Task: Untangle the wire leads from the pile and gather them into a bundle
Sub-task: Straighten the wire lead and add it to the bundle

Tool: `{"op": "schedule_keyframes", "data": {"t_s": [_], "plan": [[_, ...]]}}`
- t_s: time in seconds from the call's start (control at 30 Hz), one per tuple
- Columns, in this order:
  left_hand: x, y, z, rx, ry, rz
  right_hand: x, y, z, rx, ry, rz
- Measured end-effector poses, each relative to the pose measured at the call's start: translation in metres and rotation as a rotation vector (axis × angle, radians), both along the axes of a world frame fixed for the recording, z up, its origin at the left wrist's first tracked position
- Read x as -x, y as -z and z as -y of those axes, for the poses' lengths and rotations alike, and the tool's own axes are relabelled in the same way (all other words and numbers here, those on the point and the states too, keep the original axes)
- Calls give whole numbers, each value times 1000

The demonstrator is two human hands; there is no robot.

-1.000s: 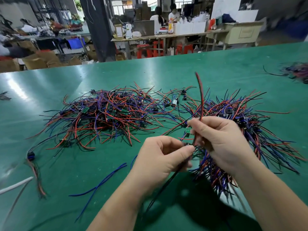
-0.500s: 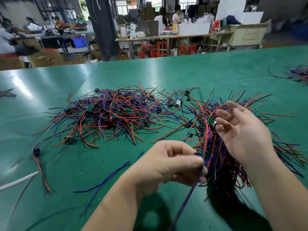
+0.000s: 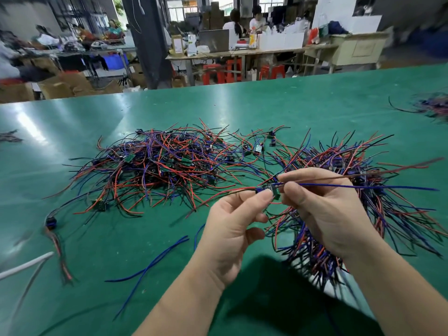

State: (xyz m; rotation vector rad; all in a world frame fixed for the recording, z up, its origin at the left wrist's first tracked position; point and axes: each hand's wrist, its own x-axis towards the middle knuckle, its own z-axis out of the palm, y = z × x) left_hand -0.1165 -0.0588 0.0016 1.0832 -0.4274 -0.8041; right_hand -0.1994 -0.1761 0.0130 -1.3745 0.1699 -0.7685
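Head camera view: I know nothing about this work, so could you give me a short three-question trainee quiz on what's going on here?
1. True or false: the left hand and the right hand both pinch the same wire lead.
2. What colour is the table? A green, B white, C grey.
3. Fill in: the held lead's blue wire sticks out toward the person's ____.
Key: 1 true; 2 A; 3 right.
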Motion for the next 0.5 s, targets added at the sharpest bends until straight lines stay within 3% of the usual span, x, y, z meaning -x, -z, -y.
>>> {"op": "schedule_keyframes", "data": {"t_s": [0.2, 0.23, 0.3, 0.4, 0.5], "plan": [[11, 12, 3, -26, -11, 628, -5, -4, 2, -396, -65, 1], [12, 13, 4, -33, -11, 649, -5, -6, 3, -430, -74, -8], [14, 8, 8, -36, 13, 469, -4, -8, 5, -500, -94, 6], [9, -3, 10, -114, 106, 4, -1, -9, 7, -576, -195, 69], [-1, -5, 3, -33, 167, -240, 2, -7, 9, -579, -304, 82]]}}
